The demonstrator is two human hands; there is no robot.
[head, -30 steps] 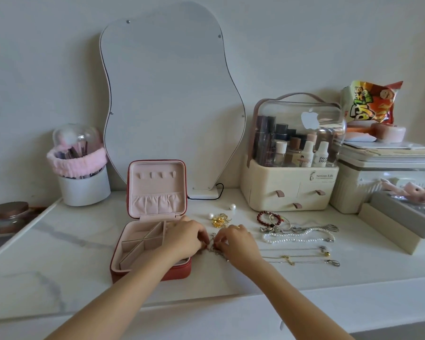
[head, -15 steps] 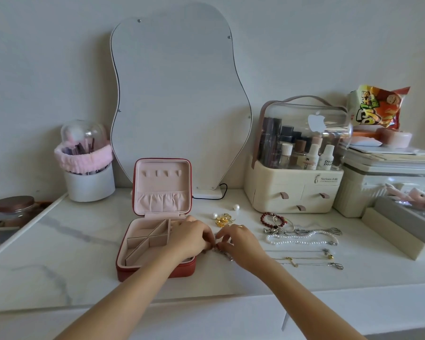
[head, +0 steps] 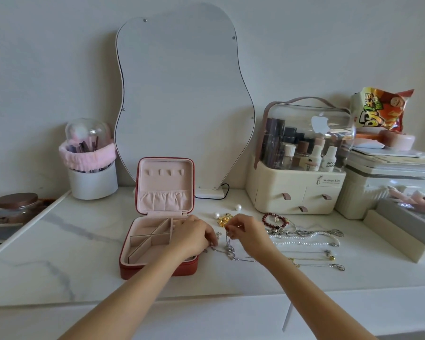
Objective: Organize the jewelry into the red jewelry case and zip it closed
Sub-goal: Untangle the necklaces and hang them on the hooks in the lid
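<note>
Open red jewelry case (head: 157, 241) sits empty; both hands (head: 194, 235) (head: 249, 233) pinch a silver chain (head: 230, 250); other jewelry (head: 304, 239) waits on the worktop (head: 59, 253).

Glossy veined marble-look tabletop (head: 59, 244), matt red jewelry case (head: 157, 272) lined in pink velvety cloth, shiny metal chain (head: 230, 251), clear plastic organizer lid (head: 304, 126)

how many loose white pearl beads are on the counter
2: one pearl bead nearer the cosmetic organizer, another pearl bead left of the gold jewelry. More may hide beneath the hands.
</note>
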